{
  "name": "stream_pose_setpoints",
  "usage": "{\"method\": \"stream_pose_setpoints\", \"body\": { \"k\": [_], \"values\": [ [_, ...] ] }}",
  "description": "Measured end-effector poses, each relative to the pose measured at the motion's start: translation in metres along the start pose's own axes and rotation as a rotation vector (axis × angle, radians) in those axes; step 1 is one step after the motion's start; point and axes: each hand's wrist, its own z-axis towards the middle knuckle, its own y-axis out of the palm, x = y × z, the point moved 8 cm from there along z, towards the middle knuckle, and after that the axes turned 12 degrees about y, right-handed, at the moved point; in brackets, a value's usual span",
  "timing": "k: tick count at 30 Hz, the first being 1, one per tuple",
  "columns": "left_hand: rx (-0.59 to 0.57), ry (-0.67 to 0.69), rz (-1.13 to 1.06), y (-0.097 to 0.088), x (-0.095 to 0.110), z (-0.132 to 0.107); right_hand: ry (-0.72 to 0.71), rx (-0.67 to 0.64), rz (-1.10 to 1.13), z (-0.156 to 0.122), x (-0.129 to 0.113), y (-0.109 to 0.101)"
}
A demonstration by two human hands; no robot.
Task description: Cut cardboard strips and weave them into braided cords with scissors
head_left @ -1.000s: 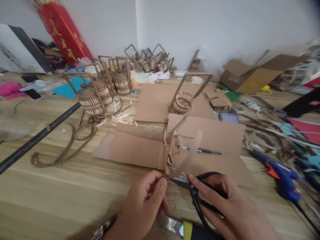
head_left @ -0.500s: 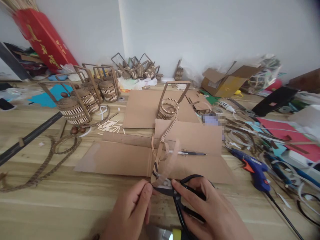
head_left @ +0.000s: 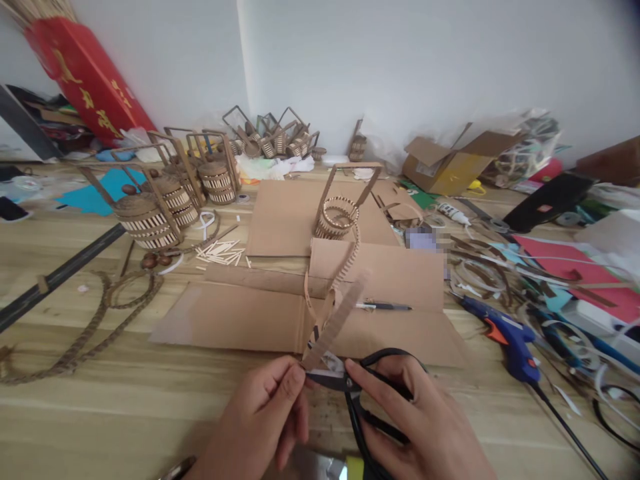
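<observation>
My left hand (head_left: 267,417) pinches the lower end of a narrow brown cardboard strip (head_left: 336,323), which rises up and to the right. My right hand (head_left: 425,427) grips black scissors (head_left: 357,390), fingers through the loops, with the blades meeting the strip just beside my left fingertips. A longer notched cardboard strip (head_left: 345,263) trails from there up to an unfinished round cardboard basket with a square handle (head_left: 339,215). All of this is over flat cardboard sheets (head_left: 240,317) on the wooden table (head_left: 100,407).
Several finished cardboard baskets (head_left: 145,213) stand at the left, more at the back wall. A blue glue gun (head_left: 500,333) lies at the right among paper scraps. A pen (head_left: 383,307), a braided rope (head_left: 85,333), a black bar (head_left: 55,277) and an open box (head_left: 450,167) are about.
The cardboard strip in my left hand has swung and straightened, pointing up to the right. The view shifted rightward early on, then held. Both hands stayed put at the table's near edge.
</observation>
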Motion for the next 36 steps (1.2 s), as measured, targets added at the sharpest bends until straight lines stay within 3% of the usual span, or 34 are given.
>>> {"method": "stream_pose_setpoints", "body": {
  "k": [6, 10, 15, 23, 29, 36],
  "values": [
    [-0.018, -0.027, -0.063, 0.003, 0.001, -0.001, -0.083, -0.078, 0.069, 0.008, -0.009, -0.005],
    [-0.072, -0.029, -0.175, 0.01, 0.005, 0.0, -0.115, -0.046, 0.058, 0.007, -0.009, -0.005],
    [-0.054, 0.009, -0.254, 0.01, 0.01, 0.001, -0.1, 0.002, 0.053, 0.005, -0.002, -0.003],
    [-0.026, 0.046, -0.123, 0.006, 0.01, -0.003, -0.1, 0.011, 0.025, 0.004, 0.0, -0.002],
    [0.007, 0.027, -0.012, 0.003, 0.014, -0.003, -0.209, 0.041, -0.074, 0.006, -0.006, -0.003],
    [0.073, 0.011, -0.053, -0.001, 0.013, -0.001, -0.214, 0.032, -0.051, 0.008, 0.001, -0.006]
  ]
}}
